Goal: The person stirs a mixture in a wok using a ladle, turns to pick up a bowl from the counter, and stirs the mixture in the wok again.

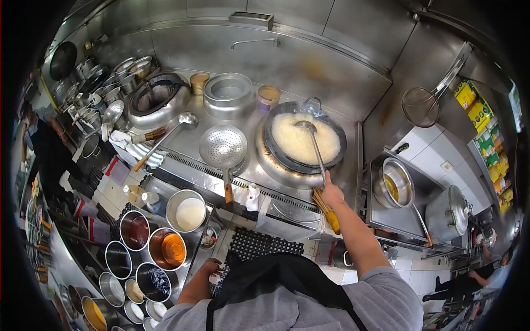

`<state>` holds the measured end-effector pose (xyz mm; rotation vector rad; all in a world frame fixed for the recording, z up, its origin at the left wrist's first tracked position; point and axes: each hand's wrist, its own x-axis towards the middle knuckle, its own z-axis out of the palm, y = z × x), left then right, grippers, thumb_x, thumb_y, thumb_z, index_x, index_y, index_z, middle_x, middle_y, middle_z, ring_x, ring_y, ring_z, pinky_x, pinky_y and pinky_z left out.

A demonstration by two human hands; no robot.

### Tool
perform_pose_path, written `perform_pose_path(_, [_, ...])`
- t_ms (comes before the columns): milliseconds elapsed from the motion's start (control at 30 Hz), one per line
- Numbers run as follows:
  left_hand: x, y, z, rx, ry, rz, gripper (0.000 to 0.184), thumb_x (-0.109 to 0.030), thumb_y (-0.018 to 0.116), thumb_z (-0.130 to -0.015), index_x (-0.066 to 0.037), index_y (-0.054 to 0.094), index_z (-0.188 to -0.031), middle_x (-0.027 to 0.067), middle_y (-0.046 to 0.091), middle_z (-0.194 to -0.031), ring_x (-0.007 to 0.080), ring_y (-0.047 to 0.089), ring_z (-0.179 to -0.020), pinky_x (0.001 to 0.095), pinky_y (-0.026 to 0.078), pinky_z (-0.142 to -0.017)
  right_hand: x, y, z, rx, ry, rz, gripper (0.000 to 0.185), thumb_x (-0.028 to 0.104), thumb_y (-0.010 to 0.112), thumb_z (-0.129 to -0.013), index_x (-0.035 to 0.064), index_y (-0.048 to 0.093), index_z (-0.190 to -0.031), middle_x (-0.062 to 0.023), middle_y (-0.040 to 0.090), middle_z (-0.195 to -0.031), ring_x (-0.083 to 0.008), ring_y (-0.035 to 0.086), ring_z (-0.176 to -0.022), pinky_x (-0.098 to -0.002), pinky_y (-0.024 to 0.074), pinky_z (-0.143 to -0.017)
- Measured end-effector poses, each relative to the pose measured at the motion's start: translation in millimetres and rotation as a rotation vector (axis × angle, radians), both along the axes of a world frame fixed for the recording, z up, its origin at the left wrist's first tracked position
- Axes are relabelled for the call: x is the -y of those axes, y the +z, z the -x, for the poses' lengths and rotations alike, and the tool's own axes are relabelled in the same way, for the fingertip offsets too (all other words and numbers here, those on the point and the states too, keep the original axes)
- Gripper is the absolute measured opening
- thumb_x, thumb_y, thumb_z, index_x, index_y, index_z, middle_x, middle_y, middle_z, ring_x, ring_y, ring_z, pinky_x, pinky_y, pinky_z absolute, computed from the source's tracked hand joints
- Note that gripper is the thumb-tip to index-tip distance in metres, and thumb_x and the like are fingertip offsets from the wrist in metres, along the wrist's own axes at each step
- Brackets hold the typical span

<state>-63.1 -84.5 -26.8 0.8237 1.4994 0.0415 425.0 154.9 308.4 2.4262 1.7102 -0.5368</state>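
My right hand (332,194) is closed round the handle of a long metal ladle (316,146). The ladle's bowl rests in pale, frothy contents (303,138) inside a large black wok (268,135) on the right burner. My left hand (212,267) hangs low beside the metal pots of seasonings, its fingers partly spread and holding nothing visible. A bamboo brush (327,212) with a yellow handle lies just below my right hand. Left of the wok, a perforated skimmer (223,147) lies across the counter.
An unused burner (160,102) stands at the left with a second ladle (188,118) near it. A strainer (420,107) hangs on the right wall, above a bowl of oil (393,187) and a lidded pot (448,212). Other people stand at the far left and far right.
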Motion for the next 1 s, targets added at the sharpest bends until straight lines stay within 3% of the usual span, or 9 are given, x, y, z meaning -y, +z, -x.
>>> perform_pose_path(133, [-1,-2,-2,-0.020,0.027,-0.027,0.035,-0.006,0.073,-0.076,-0.006,0.068,-0.111,0.0136,0.071,-0.088,0.0197,0.067,-0.068,0.0331,0.054,-0.057,23,7,4,-0.038,-0.004,0.042,0.088,0.009,0.050,-0.085,0.0203,-0.001,-0.156,-0.0299,0.061,-0.119,-0.0412,0.062,-0.110,-0.0487,0.0467,-0.095])
perform_pose_path(233, [-7,10,-4,-0.009,0.080,0.064,0.039,-0.007,0.075,-0.075,-0.007,0.068,-0.113,0.0137,0.072,-0.090,0.0208,0.069,-0.074,0.0324,0.054,-0.061,38,10,5,-0.041,0.020,0.037,0.087,0.008,0.049,-0.085,0.0189,0.000,-0.156,-0.0312,0.062,-0.115,-0.0425,0.063,-0.106,-0.0489,0.0475,-0.093])
perform_pose_path(333, [-11,7,0,0.014,0.083,0.058,0.040,-0.005,0.075,-0.075,-0.008,0.068,-0.114,0.0129,0.072,-0.089,0.0206,0.068,-0.070,0.0322,0.053,-0.058,49,11,7,-0.026,0.060,0.008,0.086,0.009,0.048,-0.084,0.0175,0.001,-0.155,-0.0324,0.063,-0.111,-0.0439,0.064,-0.101,-0.0493,0.0483,-0.091])
perform_pose_path(433, [-17,5,6,0.048,-0.106,0.073,0.046,-0.003,0.038,-0.088,-0.012,0.048,-0.133,0.0150,0.070,-0.110,0.0267,0.073,-0.076,0.0374,0.050,-0.050,60,19,9,-0.056,0.046,0.020,0.087,0.008,0.048,-0.083,0.0187,0.002,-0.156,-0.0318,0.063,-0.111,-0.0433,0.063,-0.104,-0.0489,0.0471,-0.094])
perform_pose_path(600, [-34,0,11,-0.003,-0.106,0.116,0.043,-0.006,0.038,-0.091,-0.012,0.050,-0.131,0.0140,0.068,-0.115,0.0288,0.073,-0.080,0.0375,0.050,-0.050,85,19,6,-0.084,0.097,-0.013,0.086,0.010,0.048,-0.083,0.0178,0.003,-0.155,-0.0321,0.064,-0.106,-0.0439,0.064,-0.099,-0.0502,0.0481,-0.090])
perform_pose_path(700, [-43,-5,12,0.003,-0.108,0.113,0.042,-0.005,0.039,-0.091,-0.012,0.051,-0.131,0.0126,0.069,-0.115,0.0293,0.073,-0.082,0.0381,0.051,-0.051,98,17,2,-0.132,0.079,0.014,0.084,0.014,0.052,-0.086,0.0093,0.003,-0.154,-0.0347,0.063,-0.103,-0.0468,0.062,-0.097,-0.0496,0.0473,-0.089])
perform_pose_path(1000, [-62,24,-9,0.049,-0.209,0.046,0.042,-0.001,0.044,-0.089,-0.014,0.053,-0.127,0.0101,0.070,-0.109,0.0318,0.073,-0.082,0.0403,0.049,-0.055,149,41,-18,-0.164,0.123,0.002,0.089,0.009,0.051,-0.079,0.0128,0.005,-0.155,-0.0340,0.062,-0.105,-0.0460,0.062,-0.098,-0.0496,0.0463,-0.091])
